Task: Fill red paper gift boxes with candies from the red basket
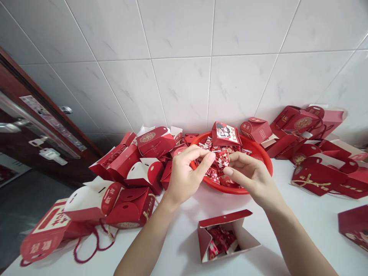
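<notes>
Red plastic is making up a round basket with little holes (262, 156), which is sitting at the far middle of a white table (163, 245). Lots of shiny red wrapped sweets (214, 176) are filling it.

The right hand (254, 174) is pinching one shiny red packet with pale writing (222, 161) between its thumb and fingers, just above the sweets. The left hand (185, 174) is bending its thumb and finger together at the packet's left edge; I cannot tell if it is gripping the packet too.

A red card box with a picture on it (227, 132) is resting at the far side of the basket. Near the middle, an open red card box with pale insides (212, 222) is standing between the two arms, and red wrapped sweets are lying in it.

More red card boxes are crowding together on the left (156, 142) and on the right (312, 176). A dark red rope loop (82, 262) is lying near the left. Behind everything, a white tiled wall (181, 84) is standing. On the far left, keys (53, 155) are hanging from a brown door (69, 130).
</notes>
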The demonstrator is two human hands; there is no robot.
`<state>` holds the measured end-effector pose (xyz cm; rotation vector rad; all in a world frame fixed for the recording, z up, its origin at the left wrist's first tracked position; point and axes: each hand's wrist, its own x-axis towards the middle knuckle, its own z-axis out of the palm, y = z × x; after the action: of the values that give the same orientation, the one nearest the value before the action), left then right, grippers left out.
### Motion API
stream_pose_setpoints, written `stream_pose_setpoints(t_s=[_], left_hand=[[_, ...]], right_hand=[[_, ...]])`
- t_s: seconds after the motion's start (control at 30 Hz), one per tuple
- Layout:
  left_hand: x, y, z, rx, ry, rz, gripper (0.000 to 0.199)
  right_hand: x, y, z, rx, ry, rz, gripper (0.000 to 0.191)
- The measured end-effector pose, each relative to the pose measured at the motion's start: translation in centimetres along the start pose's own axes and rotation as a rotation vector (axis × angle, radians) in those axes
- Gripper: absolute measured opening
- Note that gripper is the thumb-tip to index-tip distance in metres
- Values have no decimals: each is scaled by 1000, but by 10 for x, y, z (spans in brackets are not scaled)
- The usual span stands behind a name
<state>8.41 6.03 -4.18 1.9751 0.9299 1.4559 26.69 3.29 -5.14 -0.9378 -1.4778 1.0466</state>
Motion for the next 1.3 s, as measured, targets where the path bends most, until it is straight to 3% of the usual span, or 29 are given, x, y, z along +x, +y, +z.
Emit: stream_pose_setpoints(t_s=[0.43,0.6,0.67,0.8,0.83,0.93,1.0,1.17,1.3], left_hand=[[0,0,1,-32,-54,7,21],[-3,11,-17,31,-153,-33,17],[-8,22,-31,89,-288,-34,18],[-21,48,-53,242,-930,-18,19],[-24,52,-54,307,-1032,-26,20],[-30,58,-49,470,-1166,-123,27],[-30,56,-43,519,-1191,-164,31],[-27,48,-35,578,-1111,-151,35],[-30,46,-32,580,-1062,-122,28]], right_hand=[[-2,-2,-5,-91,-33,-17,26],[-10,-14,-19,-187,-29,-68,20],[-15,-20,-29,-244,-73,-99,17],[-26,-33,-42,-304,-252,-135,12],[-28,-35,-43,-324,-344,-142,10],[-31,-40,-39,-408,-703,-146,8],[-32,-41,-33,-480,-842,-130,14],[-37,-43,-25,-613,-746,-105,18],[-42,-45,-27,-676,-807,-125,18]])
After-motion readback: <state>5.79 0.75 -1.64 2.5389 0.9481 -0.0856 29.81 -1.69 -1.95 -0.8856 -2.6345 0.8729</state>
